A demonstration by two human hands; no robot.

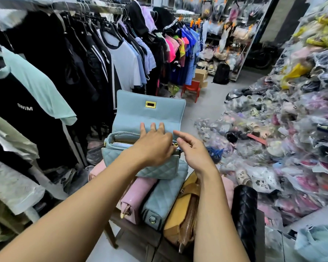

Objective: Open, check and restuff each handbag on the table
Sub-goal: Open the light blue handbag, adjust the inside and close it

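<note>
A light blue quilted handbag [140,159] stands on top of the other bags with its flap [150,112] thrown back, gold clasp up. Its inner compartments and a zip show at the mouth. My left hand [153,146] lies over the bag's opening, straight fingers pressing the base of the flap. My right hand [189,150] hovers just right of the bag, fingers loosely bent, holding nothing. Below lie a pink bag [136,197], a second blue quilted bag [161,201], a tan and yellow bag [184,220] and a black quilted bag [244,214].
The bags rest on a small dark wooden table [136,237]. A rack of hanging clothes [64,72] runs along the left. Heaps of plastic-wrapped goods [282,138] fill the right. A red stool [191,89] and a black backpack [222,73] stand on the floor beyond.
</note>
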